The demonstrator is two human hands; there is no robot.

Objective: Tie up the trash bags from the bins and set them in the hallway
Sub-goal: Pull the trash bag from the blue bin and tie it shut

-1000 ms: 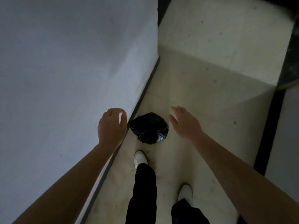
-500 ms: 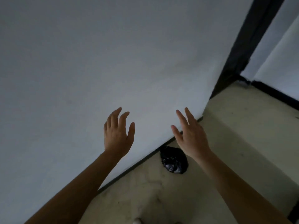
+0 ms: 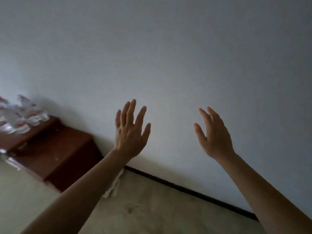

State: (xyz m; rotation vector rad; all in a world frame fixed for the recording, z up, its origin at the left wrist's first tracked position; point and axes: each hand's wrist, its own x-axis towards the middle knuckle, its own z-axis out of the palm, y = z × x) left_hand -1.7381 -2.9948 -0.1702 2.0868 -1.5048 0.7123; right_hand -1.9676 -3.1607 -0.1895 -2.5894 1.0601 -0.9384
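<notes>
No trash bag shows in the head view at this moment. My left hand (image 3: 130, 132) is raised in front of a pale wall, fingers spread, holding nothing. My right hand (image 3: 213, 135) is up at the same height to the right, palm turned inward, fingers apart and empty. Both forearms reach in from the bottom of the frame.
A dark red wooden cabinet (image 3: 55, 149) stands against the wall at the left, with several clear plastic bottles (image 3: 20, 115) on top. Something white (image 3: 114, 186) lies on the floor beside it. A black baseboard (image 3: 194, 193) runs along the beige floor (image 3: 152, 213).
The view has swung left along the wall. The black tied bag on the floor has left the frame, and the cabinet with bottles has come in. Both hands stay raised and empty.
</notes>
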